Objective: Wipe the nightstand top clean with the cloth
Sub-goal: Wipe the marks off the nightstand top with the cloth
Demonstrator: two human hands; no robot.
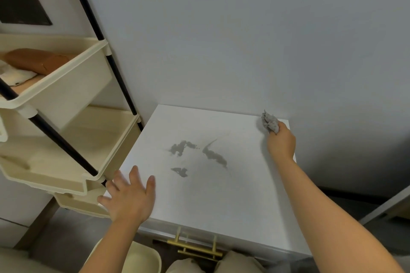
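Right hand [281,142] is fisted round a bunched grey cloth [269,122] at the far right corner of the white nightstand top [221,195]. Left hand [129,197] lies open, fingers spread, holding nothing, at the near left edge. Three grey smears [200,155] sit mid-top, unwiped. Risk: a bunched cloth may just spread them (likely wet). Cream shelf rack [66,99] to the left, grey wall behind.

Head view, steeply down over nightstand [221,195]
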